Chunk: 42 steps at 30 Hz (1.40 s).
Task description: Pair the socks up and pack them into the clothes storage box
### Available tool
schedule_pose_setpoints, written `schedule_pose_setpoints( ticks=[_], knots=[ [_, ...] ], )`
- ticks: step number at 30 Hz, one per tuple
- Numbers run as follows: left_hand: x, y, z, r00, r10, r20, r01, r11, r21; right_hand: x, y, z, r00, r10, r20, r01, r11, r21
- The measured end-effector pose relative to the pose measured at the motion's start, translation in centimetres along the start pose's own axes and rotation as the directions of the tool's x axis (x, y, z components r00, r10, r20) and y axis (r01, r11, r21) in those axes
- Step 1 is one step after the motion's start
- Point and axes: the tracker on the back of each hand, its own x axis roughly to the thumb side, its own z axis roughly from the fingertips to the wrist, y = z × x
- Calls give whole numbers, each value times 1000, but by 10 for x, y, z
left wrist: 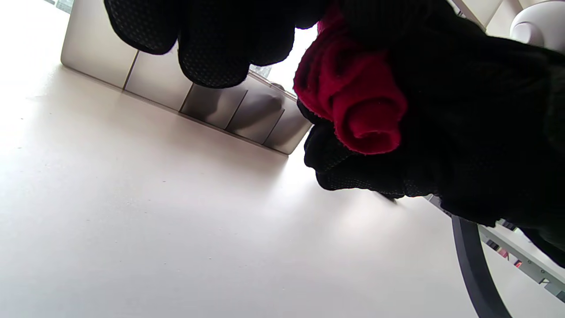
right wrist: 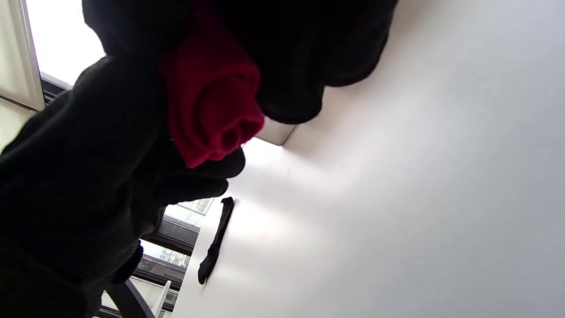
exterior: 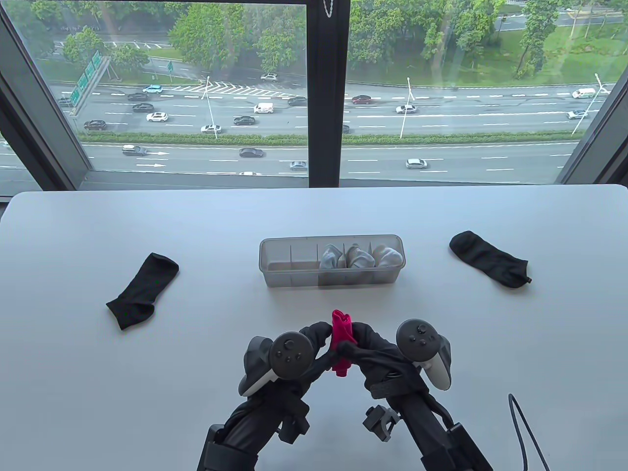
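A big window looks out over a busy road and trees, and in front of it sits the white table (exterior: pixel 98 235). Down at the near edge, both gloved hands meet over the middle of the table. The left hand (exterior: pixel 314 343) and the right hand (exterior: pixel 368 351) are closed in together on a red sock bundle (exterior: pixel 341 338), fingers curled round it from either side. The roll stands between them, its top poking up above the fingertips and its lower end showing just under the knuckles. From the left wrist view the bundle (left wrist: pixel 353 101) is rolled tight, pressed between dark glove fabric above and below; the right wrist view shows the same rolled end (right wrist: pixel 212 110) tucked in the grip, clear of the table surface.

Straight beyond the hands stands the clear storage box (exterior: pixel 332 260), split into compartments; the three on its right side hold pale rolled socks (exterior: pixel 360 256). One black sock (exterior: pixel 143 290) lies flat well off to the left, another black sock (exterior: pixel 489 259) lies far right. A dark cable (exterior: pixel 522 427) curls at the near right corner.
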Motion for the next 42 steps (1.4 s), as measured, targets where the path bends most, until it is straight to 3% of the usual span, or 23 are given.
schedule_pose_setpoints(
  ticks=[6,11,14,23,29,32,36,38,40,42],
  knots=[
    [-1,2,2,999,31,12,-32,997,71,4,2,-1,995,-91,36,87,991,102],
    [-2,-2,0,999,-34,-10,34,999,42,5,13,-1,999,-47,19,45,994,105],
    [-2,1,1,1000,25,0,-25,999,47,5,11,1,996,-83,30,80,992,98],
    [-5,5,-1,997,75,-7,-74,990,116,8,5,3,999,37,24,-36,999,-16],
    [-1,5,3,997,49,65,-55,995,80,9,3,3,995,95,12,-94,994,-54],
    [2,4,4,997,15,82,-20,998,61,12,-2,3,977,214,23,-211,974,-84],
    [2,0,1,998,-2,70,0,1000,21,10,-1,6,976,219,0,-216,963,-161],
    [0,-5,0,999,10,37,-9,1000,-13,13,0,7,952,307,0,-301,933,-196],
    [-4,-8,-2,999,51,13,-51,999,-12,16,2,8,919,391,49,-378,910,-168],
    [-8,-9,-2,996,90,-19,-90,996,-8,15,4,5,936,343,86,-342,939,-29]
  ],
)
